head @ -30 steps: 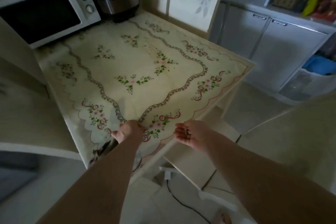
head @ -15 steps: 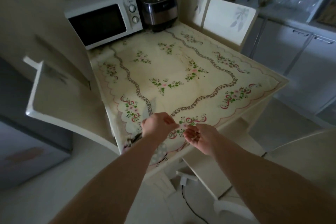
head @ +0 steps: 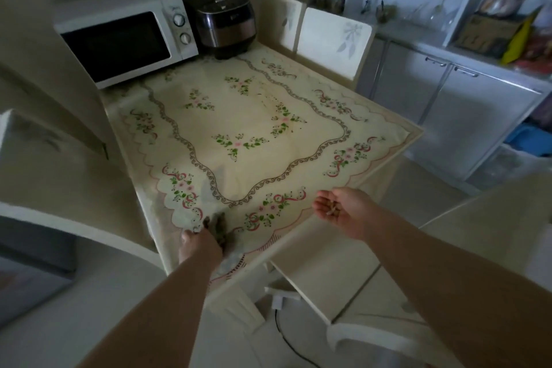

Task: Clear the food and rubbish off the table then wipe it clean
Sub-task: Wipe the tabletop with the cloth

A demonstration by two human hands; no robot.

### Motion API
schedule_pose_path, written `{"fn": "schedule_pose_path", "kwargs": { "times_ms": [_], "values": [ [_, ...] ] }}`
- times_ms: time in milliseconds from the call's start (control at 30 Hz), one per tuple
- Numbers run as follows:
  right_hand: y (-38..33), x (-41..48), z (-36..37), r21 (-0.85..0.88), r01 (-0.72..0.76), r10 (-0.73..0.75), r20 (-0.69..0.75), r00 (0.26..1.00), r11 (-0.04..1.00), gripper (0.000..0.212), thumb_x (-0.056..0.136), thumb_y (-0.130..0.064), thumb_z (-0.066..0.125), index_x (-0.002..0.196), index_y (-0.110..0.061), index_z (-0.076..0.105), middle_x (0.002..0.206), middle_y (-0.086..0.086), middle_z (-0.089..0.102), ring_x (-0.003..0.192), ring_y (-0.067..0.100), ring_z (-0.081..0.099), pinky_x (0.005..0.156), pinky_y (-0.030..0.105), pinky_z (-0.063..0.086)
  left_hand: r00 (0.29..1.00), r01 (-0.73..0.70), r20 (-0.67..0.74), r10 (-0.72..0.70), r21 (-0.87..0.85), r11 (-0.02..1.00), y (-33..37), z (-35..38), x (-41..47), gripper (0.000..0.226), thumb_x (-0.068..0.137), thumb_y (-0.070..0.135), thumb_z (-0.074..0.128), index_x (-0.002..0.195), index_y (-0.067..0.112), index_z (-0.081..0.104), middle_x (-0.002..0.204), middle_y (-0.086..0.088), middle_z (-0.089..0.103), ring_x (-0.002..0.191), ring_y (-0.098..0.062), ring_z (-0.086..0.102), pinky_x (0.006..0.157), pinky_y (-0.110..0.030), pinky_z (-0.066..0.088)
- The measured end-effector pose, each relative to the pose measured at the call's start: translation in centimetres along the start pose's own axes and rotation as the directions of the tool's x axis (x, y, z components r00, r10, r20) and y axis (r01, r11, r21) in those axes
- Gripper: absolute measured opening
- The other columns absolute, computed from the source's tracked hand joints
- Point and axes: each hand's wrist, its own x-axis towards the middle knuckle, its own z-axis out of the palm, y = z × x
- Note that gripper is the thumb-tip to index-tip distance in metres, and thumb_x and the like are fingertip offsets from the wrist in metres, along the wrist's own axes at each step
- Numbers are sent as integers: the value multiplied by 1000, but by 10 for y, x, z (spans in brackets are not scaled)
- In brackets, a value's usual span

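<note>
Our left hand [head: 200, 243] at the rag [head: 217, 225], our right hand [head: 340, 209] cupping scraps [head: 331, 210].
The dark rag lies at the table's [head: 263, 164] near corner, just ahead of our left hand, which touches it; whether the fingers grip, we cannot tell. Our right hand, palm up and loosely open, carries the scraps beside the near edge. The microwave [head: 125, 36] and rice cooker [head: 225, 24] stand at the far end.

1. Table [head: 257, 128] mid + right side: flat, free to pass over.
2. Microwave [head: 125, 36] & rice cooker [head: 225, 24] block far-left corner.
3. Chair backs [head: 334, 39] line far edge; another chair [head: 44, 158] at left side.
</note>
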Motion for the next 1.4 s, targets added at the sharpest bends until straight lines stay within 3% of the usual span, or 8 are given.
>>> {"fn": "schedule_pose_path", "kwargs": {
  "times_ms": [200,400,500,833,933,1000,1167,1400],
  "values": [
    [-57,8,-60,-50,55,-55,-4,998,997,27,100,-6,35,86,4,57,75,13,58,66,19,58,51,23,55,998,-60,23,60,10,998,112,25,-18,65,97,32,52,148,9,19,140,-22,30,114,-35,55,84,-36,52],
    [-121,27,-126,-74,-5,6,23,1000,997,33,100,-7,33,80,2,57,72,12,58,64,19,57,48,23,54,999,-45,29,43,73,996,231,52,-23,59,98,32,48,144,1,27,145,-27,25,116,-35,54,90,-35,51],
    [-153,35,-159,-84,-27,31,49,998,996,31,99,-4,29,81,0,54,71,10,55,63,19,55,45,22,53,1000,-10,20,8,84,996,284,65,-31,56,97,32,48,142,2,31,138,-22,34,115,-32,52,91,-36,49],
    [-226,52,-213,-140,-47,64,121,991,989,31,100,-6,31,79,0,54,72,10,55,62,18,55,50,23,50,985,172,-18,-171,91,981,318,71,-25,53,94,17,50,142,1,31,141,-24,31,117,-36,52,94,-40,51],
    [-246,60,-215,-203,-58,84,120,989,977,34,101,-9,32,79,2,56,72,11,56,64,18,55,59,25,51,981,193,-28,-192,68,979,323,73,-21,50,94,20,51,140,2,39,142,-23,36,124,-38,47,101,-43,44],
    [-262,71,-217,-242,-70,104,129,986,968,34,101,-9,32,80,3,57,73,12,57,65,18,56,55,25,53,977,212,-43,-210,50,976,333,74,-16,49,95,25,50,139,3,42,142,-23,38,127,-39,44,103,-43,41],
    [-296,117,-213,-359,-68,129,148,981,931,33,101,-10,33,83,2,58,73,13,61,64,20,61,46,23,53,959,278,-72,-274,55,959,370,72,-9,51,101,34,34,144,9,22,135,-25,39,119,-36,47,88,-41,46],
    [-345,187,-190,-481,-107,231,206,951,870,31,101,-13,34,89,0,59,76,12,62,64,19,62,48,24,54,956,283,-67,-284,-27,959,444,61,14,59,100,22,41,149,2,16,148,-24,27,133,-34,36,104,-43,41]
  ]
}}
